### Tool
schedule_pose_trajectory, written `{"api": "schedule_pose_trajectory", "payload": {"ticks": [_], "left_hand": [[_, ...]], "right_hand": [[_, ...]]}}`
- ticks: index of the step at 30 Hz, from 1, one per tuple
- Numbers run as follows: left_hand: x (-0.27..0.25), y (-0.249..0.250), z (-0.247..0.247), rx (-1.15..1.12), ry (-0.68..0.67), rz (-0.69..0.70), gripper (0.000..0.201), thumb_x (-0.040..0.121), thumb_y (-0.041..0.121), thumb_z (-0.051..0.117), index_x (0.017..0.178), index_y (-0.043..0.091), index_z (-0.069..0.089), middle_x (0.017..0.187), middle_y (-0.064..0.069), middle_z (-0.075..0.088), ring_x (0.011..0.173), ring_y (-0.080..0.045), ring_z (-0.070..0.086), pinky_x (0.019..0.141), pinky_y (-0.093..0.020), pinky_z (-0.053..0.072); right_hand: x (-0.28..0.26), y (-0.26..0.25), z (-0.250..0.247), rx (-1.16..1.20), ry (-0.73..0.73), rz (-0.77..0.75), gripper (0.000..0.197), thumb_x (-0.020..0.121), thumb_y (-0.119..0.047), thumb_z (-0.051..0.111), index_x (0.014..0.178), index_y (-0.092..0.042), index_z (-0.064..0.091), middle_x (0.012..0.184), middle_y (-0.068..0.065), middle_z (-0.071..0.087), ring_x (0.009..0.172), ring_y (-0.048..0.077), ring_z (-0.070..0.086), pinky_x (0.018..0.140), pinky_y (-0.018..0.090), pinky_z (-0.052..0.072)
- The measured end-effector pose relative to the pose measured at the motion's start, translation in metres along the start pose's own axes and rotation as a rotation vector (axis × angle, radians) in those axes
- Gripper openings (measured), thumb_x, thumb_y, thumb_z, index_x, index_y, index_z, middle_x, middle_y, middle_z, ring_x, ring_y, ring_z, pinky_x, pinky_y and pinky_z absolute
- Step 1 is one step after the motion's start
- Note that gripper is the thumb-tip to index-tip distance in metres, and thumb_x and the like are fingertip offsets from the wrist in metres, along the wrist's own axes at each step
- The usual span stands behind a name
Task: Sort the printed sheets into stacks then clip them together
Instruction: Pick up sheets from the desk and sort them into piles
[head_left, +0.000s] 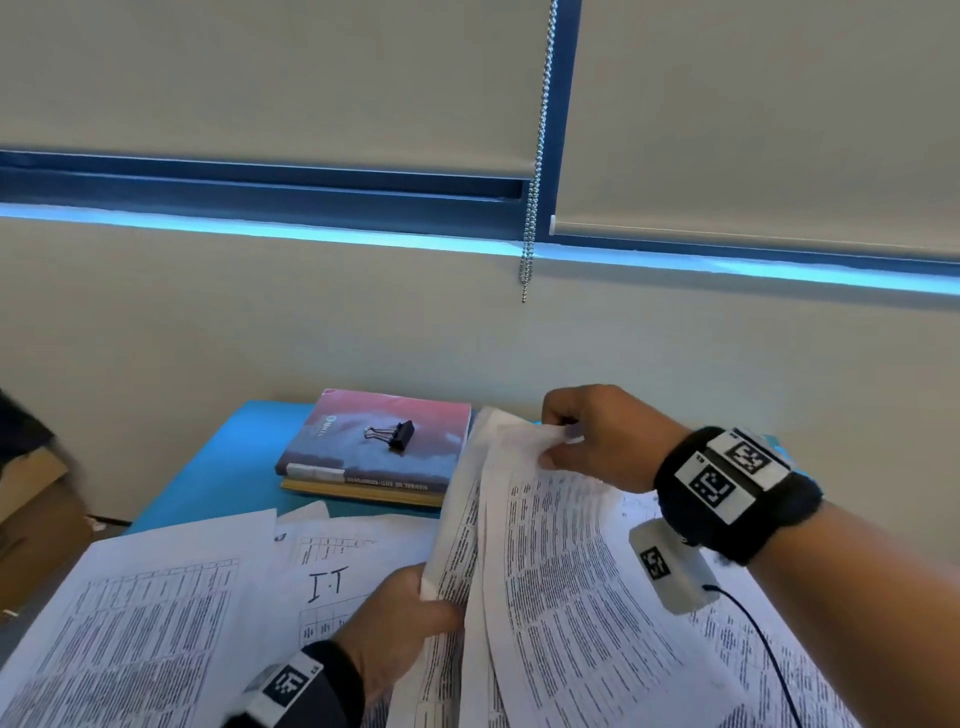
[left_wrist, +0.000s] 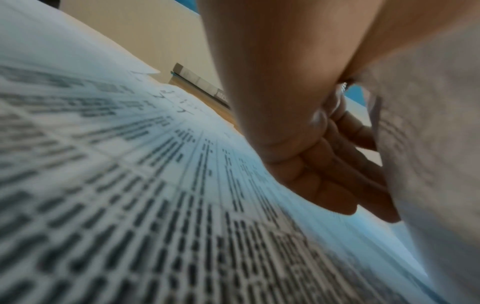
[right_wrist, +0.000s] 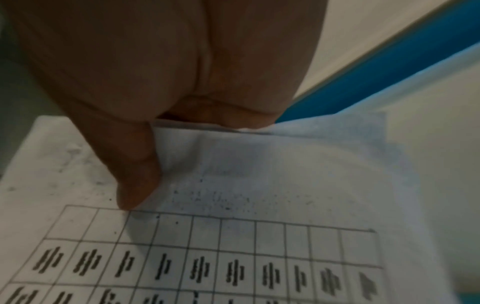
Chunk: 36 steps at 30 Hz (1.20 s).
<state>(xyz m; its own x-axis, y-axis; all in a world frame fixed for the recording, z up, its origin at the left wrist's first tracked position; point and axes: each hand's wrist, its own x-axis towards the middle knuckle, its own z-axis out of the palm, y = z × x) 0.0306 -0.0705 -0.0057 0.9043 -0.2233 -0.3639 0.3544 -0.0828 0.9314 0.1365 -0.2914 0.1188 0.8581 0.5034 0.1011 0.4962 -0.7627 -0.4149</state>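
Observation:
I hold a bundle of printed sheets (head_left: 545, 561) lifted off the blue table (head_left: 228, 467), between both hands. My left hand (head_left: 410, 613) grips the bundle's left edge near its lower part, thumb on top; in the left wrist view its fingers (left_wrist: 324, 174) curl behind the paper (left_wrist: 428, 164). My right hand (head_left: 587, 436) pinches the top corner of the sheets, and the right wrist view has its thumb (right_wrist: 135, 181) pressed on a page with a printed grid (right_wrist: 207, 257). A black binder clip (head_left: 396, 434) lies on a pink book (head_left: 384, 441), clear of both hands.
More printed sheets (head_left: 135, 623) lie spread over the table's near left, one marked with large handwritten letters (head_left: 327, 584). The pink book sits on a second book (head_left: 363, 491) at the table's far end by the wall. A cardboard box (head_left: 31, 509) stands at the left.

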Motion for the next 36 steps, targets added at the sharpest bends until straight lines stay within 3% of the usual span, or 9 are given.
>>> {"api": "schedule_pose_trajectory", "payload": {"ticks": [5, 10, 14, 17, 20, 22, 26, 30, 36], "left_hand": [[-0.023, 0.016, -0.01, -0.232, 0.084, 0.043, 0.042, 0.068, 0.024, 0.076, 0.106, 0.008, 0.072, 0.103, -0.019, 0.075, 0.096, -0.037, 0.071, 0.094, -0.053, 0.051], [-0.038, 0.031, -0.008, 0.032, 0.277, 0.203, 0.024, 0.086, 0.013, 0.072, 0.102, 0.031, 0.069, 0.092, 0.015, 0.077, 0.091, -0.009, 0.072, 0.087, -0.03, 0.056], [-0.055, 0.038, -0.024, -0.139, 0.396, 0.29, 0.024, 0.082, 0.01, 0.076, 0.103, 0.02, 0.074, 0.098, 0.001, 0.078, 0.096, -0.022, 0.073, 0.091, -0.04, 0.054], [-0.073, 0.042, -0.044, -0.315, 0.336, 0.383, 0.059, 0.054, 0.028, 0.091, 0.108, 0.012, 0.074, 0.111, -0.011, 0.074, 0.105, -0.03, 0.07, 0.098, -0.049, 0.049], [-0.087, 0.044, -0.058, -0.358, 0.283, 0.424, 0.083, 0.037, 0.042, 0.098, 0.111, 0.012, 0.073, 0.117, -0.014, 0.072, 0.109, -0.031, 0.068, 0.102, -0.052, 0.046], [-0.097, 0.047, -0.06, -0.325, 0.252, 0.428, 0.077, 0.037, 0.043, 0.097, 0.107, 0.018, 0.076, 0.117, -0.011, 0.072, 0.11, -0.027, 0.068, 0.101, -0.05, 0.046], [-0.11, 0.056, -0.058, -0.186, 0.347, 0.427, 0.03, 0.062, 0.017, 0.083, 0.09, 0.025, 0.08, 0.105, -0.001, 0.077, 0.101, -0.019, 0.071, 0.101, -0.047, 0.048], [-0.119, 0.061, -0.062, -0.199, 0.501, 0.465, 0.027, 0.089, -0.004, 0.06, 0.104, 0.015, 0.072, 0.103, -0.005, 0.077, 0.1, -0.025, 0.071, 0.1, -0.051, 0.049], [-0.123, 0.046, -0.061, -0.286, 0.573, 0.417, 0.027, 0.069, 0.012, 0.066, 0.094, 0.016, 0.076, 0.103, -0.007, 0.077, 0.103, -0.031, 0.069, 0.101, -0.055, 0.046]], "right_hand": [[0.003, -0.033, -0.01, -0.026, -0.006, -0.015, 0.033, 0.082, -0.027, 0.074, 0.068, -0.03, 0.044, 0.081, -0.005, 0.059, 0.082, 0.02, 0.06, 0.072, 0.035, 0.051], [0.002, -0.073, -0.022, 0.008, 0.101, -0.068, 0.028, 0.082, -0.028, 0.074, 0.075, -0.03, 0.046, 0.08, -0.009, 0.057, 0.078, 0.016, 0.055, 0.065, 0.027, 0.043], [-0.013, -0.085, -0.032, 0.044, 0.503, -0.029, 0.05, 0.075, -0.043, 0.078, 0.115, -0.028, 0.052, 0.114, -0.015, 0.049, 0.106, 0.008, 0.047, 0.092, 0.029, 0.038], [-0.031, -0.073, -0.028, 0.446, 0.766, 0.185, 0.07, 0.074, -0.04, 0.08, 0.133, -0.024, 0.045, 0.13, -0.012, 0.046, 0.114, 0.007, 0.045, 0.096, 0.027, 0.036], [-0.046, -0.062, 0.005, 1.004, 0.493, 0.275, 0.069, 0.071, -0.033, 0.081, 0.131, -0.019, 0.052, 0.125, 0.003, 0.063, 0.108, 0.019, 0.063, 0.086, 0.033, 0.049], [-0.053, -0.062, 0.032, 1.089, 0.312, 0.218, 0.048, 0.076, -0.023, 0.077, 0.12, -0.014, 0.063, 0.111, 0.007, 0.073, 0.102, 0.027, 0.069, 0.085, 0.041, 0.055], [-0.063, -0.079, 0.052, 0.962, 0.417, 0.169, 0.014, 0.085, -0.014, 0.071, 0.099, -0.012, 0.072, 0.091, 0.0, 0.077, 0.087, 0.017, 0.073, 0.075, 0.031, 0.055], [-0.067, -0.098, 0.048, 1.018, 0.501, 0.091, 0.014, 0.084, -0.007, 0.071, 0.096, -0.014, 0.072, 0.092, 0.001, 0.077, 0.089, 0.017, 0.072, 0.08, 0.031, 0.055], [-0.076, -0.11, 0.059, 1.106, 0.457, 0.083, 0.033, 0.082, 0.013, 0.061, 0.1, -0.012, 0.07, 0.097, 0.008, 0.077, 0.094, 0.026, 0.072, 0.085, 0.04, 0.055]]}}
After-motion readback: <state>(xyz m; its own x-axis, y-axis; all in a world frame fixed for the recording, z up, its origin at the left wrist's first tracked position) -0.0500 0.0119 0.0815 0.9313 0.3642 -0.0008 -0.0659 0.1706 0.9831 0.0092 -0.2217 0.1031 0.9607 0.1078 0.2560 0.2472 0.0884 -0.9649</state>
